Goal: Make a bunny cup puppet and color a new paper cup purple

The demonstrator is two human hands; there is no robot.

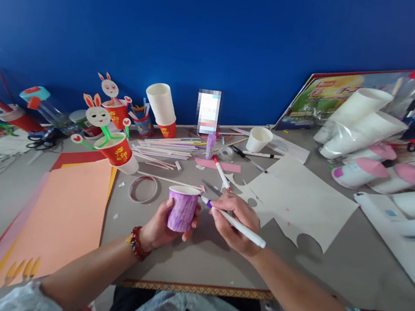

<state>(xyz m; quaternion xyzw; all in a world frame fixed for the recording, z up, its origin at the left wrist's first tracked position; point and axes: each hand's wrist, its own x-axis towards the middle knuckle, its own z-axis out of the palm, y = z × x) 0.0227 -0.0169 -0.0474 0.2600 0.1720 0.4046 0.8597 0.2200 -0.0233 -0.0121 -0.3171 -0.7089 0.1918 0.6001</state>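
Observation:
A paper cup (182, 211) with streaky purple colouring and a white rim is upright in my left hand (161, 223), fingers wrapped round its sides. My right hand (237, 221) grips a white marker (241, 228) with a purple collar. The marker's tip is at the cup's upper right edge; whether they touch I cannot tell. Behind the hands, a white marker with a red end (222, 173) lies near a pink paper strip (223, 166) and a small purple bottle (211, 146).
Orange paper sheets (69, 208) lie left, near a tape roll (143, 189) and red cups with rabbit figures (113, 148). Cut white paper (301, 199) spreads right. Further back are paper straws (166, 147), stacked cups (161, 102) and a white cup (259, 140).

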